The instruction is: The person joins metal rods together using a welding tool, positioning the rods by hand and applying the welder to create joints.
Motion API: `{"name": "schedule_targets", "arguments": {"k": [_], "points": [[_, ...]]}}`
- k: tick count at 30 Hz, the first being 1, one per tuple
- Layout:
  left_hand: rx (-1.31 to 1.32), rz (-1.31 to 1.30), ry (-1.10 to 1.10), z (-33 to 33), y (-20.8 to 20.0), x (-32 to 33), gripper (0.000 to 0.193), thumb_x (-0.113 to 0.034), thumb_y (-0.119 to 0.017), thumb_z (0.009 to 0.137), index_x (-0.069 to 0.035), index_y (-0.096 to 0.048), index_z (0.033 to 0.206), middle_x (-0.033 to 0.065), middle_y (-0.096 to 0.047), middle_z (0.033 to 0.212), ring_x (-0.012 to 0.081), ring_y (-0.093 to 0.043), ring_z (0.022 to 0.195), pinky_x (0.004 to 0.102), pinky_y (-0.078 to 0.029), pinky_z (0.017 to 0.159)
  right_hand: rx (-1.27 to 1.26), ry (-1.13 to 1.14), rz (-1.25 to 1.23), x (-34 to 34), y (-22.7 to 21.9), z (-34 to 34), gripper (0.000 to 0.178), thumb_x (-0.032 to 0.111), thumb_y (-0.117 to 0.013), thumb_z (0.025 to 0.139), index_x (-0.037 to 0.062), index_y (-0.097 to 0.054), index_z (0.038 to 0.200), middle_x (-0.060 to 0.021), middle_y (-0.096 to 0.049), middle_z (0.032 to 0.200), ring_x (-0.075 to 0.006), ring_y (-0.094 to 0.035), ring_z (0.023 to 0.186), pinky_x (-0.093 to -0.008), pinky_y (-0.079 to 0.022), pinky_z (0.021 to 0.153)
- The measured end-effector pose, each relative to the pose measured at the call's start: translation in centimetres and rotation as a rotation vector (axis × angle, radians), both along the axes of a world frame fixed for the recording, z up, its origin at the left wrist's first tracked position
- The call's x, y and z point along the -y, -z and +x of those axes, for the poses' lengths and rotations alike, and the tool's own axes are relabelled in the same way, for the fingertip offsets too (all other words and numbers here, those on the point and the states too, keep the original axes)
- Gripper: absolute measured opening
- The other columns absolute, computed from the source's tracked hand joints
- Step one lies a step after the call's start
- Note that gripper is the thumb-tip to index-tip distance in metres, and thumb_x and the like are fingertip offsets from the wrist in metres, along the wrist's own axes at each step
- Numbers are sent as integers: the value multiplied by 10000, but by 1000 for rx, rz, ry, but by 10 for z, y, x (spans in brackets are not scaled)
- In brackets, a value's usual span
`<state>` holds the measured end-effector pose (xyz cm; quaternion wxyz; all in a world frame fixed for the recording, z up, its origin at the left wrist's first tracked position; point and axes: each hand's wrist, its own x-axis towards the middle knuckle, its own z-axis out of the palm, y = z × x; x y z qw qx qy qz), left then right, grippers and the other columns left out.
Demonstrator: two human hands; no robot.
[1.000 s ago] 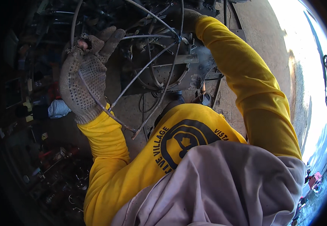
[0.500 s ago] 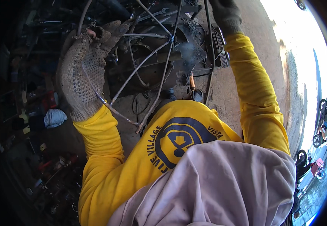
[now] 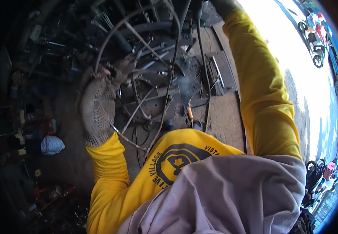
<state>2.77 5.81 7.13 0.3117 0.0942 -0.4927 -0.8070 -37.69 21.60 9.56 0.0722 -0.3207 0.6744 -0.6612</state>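
Note:
A frame of thin, bent metal rods (image 3: 138,106), joined at several points, stands in front of me above a dark metal work surface. My left hand (image 3: 98,102), in a worn knitted glove with dotted grip and torn fingertips, is closed around a curved rod at the frame's left side. One bare fingertip shows through the glove. Up at the top edge, my right hand (image 3: 226,7), also gloved, is largely cut off; its fingers are out of sight. Both forearms wear yellow sleeves.
A dark steel plate (image 3: 180,111) carries wrenches and scrap. An orange-brown handle-like piece (image 3: 190,112) hangs at its near edge, beside dark cables (image 3: 208,93). Tools and a pale cloth bundle (image 3: 52,145) lie at left. Parked motorbikes (image 3: 313,43) stand in bright light at right.
The view has shifted, showing more of the work surface's far side. The left hand and rod frame appear lower. The right hand has slid farther out past the top edge.

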Motion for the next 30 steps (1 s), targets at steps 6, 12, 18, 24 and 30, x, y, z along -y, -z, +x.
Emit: {"name": "schedule_targets", "arguments": {"k": [6, 12, 18, 24, 30], "points": [[-159, 23, 70, 3, 9, -3, 228, -73, -559, 990, 35, -651, 1169, 152, -695, 1080, 359, -669, 1098, 517, -531, 1037, -187, 290, 97, 32, 23, -21, 515, 495, -714, 871, 78, -699, 1173, -150, -746, 1017, -287, -722, 950, -401, -550, 848], [-211, 109, 114, 2, 20, -4, 266, -40, -507, 1011, 20, -631, 1239, 157, -698, 1185, 427, -628, 1199, 601, -457, 1105, -125, 405, 410, 20, 54, -7, 671, 556, -756, 788, 45, -669, 1213, -204, -719, 1151, -349, -682, 1118, -421, -516, 969], [-89, 116, 152, 11, 19, 0, 315, -158, -449, 1049, 18, -692, 1146, 253, -652, 1271, 420, -597, 1255, 566, -417, 1152, -83, 125, 308, 26, 46, -1, 526, 490, -741, 838, 53, -706, 1130, -158, -741, 1004, -287, -724, 972, -399, -555, 851], [-18, 234, 174, -20, 33, -17, 282, -163, -505, 1025, 21, -697, 1116, 199, -721, 1120, 401, -661, 1153, 557, -464, 1106, -133, 311, -229, -20, -70, 14, 336, 308, -746, 924, 41, -633, 1094, -28, -627, 751, -130, -602, 603, -276, -507, 538], [-6, 200, 297, -67, 59, -51, 194, -83, -548, 1012, -20, -664, 1153, 169, -720, 1040, 355, -710, 1013, 579, -590, 929, 86, 266, -232, -148, -4, 98, 299, 241, -685, 965, 23, -610, 1154, -50, -604, 801, -156, -610, 619, -267, -512, 542]]}}
